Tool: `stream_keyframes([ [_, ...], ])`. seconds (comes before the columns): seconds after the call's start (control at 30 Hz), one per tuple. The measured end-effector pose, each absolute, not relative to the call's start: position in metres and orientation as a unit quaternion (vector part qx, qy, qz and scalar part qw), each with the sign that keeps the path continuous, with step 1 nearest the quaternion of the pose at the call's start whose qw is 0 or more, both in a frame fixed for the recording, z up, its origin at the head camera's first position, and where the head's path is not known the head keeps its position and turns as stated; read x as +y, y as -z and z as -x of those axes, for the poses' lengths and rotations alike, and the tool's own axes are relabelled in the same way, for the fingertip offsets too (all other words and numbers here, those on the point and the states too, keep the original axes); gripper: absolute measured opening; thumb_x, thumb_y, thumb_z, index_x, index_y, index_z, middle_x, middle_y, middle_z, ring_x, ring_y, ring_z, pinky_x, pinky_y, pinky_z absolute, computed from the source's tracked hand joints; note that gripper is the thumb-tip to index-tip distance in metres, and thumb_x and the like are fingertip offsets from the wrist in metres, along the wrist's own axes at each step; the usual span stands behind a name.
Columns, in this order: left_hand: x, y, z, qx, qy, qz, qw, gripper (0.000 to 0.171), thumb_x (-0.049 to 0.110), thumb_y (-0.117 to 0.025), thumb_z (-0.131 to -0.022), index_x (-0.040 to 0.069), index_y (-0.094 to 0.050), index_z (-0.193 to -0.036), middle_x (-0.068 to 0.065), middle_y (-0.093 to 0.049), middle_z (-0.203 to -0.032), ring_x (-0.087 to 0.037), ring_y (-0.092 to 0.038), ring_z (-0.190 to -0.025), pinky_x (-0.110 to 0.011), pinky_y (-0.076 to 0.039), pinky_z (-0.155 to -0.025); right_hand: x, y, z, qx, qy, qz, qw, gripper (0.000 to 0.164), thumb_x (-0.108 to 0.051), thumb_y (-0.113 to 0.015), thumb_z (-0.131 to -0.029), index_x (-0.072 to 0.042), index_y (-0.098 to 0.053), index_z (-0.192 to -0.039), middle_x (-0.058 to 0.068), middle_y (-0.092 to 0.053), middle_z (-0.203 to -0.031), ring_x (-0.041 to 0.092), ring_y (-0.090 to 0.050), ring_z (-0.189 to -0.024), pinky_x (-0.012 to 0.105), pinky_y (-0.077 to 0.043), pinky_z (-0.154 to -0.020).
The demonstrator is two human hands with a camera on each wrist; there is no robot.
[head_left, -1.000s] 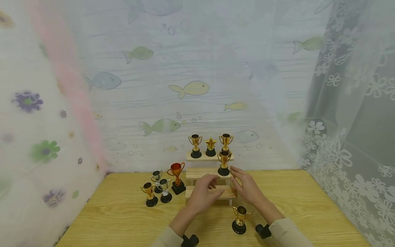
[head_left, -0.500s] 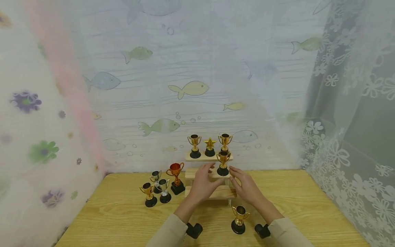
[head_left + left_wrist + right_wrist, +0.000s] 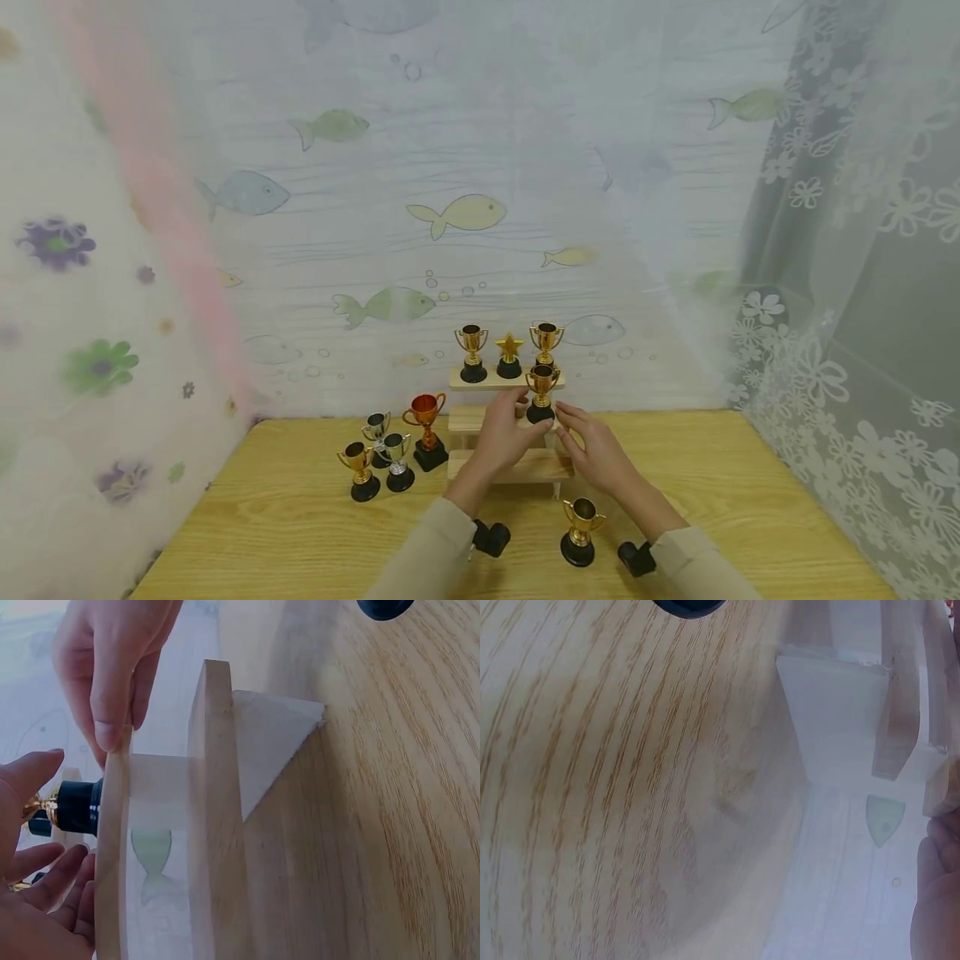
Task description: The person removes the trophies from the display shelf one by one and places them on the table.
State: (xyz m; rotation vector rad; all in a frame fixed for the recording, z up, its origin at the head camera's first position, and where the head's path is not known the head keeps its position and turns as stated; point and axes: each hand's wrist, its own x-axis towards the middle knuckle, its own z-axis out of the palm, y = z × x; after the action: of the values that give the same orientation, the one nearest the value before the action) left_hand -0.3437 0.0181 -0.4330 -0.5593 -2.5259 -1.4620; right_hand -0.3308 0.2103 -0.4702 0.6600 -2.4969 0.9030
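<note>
A small gold trophy cup (image 3: pixel 541 390) with a black base stands upright on the middle step of the wooden stepped stand (image 3: pixel 510 468). My left hand (image 3: pixel 501 433) reaches to its left, thumb in front and fingers behind; in the left wrist view its thumb and fingers (image 3: pixel 52 885) lie on either side of the black base (image 3: pixel 77 807), with a gap visible. My right hand (image 3: pixel 600 450) is at the right end of the same step, its fingertips touching the step's end. The right wrist view shows only part of that hand (image 3: pixel 939 889).
On the top step stand two gold cups (image 3: pixel 471 343) and a gold star trophy (image 3: pixel 509 350). Left of the stand are a bronze cup (image 3: pixel 425 417), two silver cups (image 3: pixel 396 454) and a gold cup (image 3: pixel 357 460). Another gold cup (image 3: pixel 581 523) stands in front, between my forearms.
My left hand has risen from the lowest step to the cup on the middle step, its thumb and fingers spread around the base. My right hand stays at the step's end.
</note>
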Motion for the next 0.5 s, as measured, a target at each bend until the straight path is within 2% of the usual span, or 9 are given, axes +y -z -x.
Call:
stream_keyframes([
  [0.5,0.03,0.441,0.352,-0.877,0.43,0.157,0.145,0.048,0.029,-0.08,-0.091,0.003,-0.067,-0.129,-0.01,-0.068,-0.118,-0.026,-0.066,-0.103,-0.043,-0.056,-0.087,0.21,0.472,0.331,-0.893,-0.324,-0.237,0.206,0.039,-0.012,-0.059,-0.105,0.008,-0.059,-0.138,0.022,-0.053,-0.148,0.042,-0.051,-0.135,0.058,-0.044,-0.105],
])
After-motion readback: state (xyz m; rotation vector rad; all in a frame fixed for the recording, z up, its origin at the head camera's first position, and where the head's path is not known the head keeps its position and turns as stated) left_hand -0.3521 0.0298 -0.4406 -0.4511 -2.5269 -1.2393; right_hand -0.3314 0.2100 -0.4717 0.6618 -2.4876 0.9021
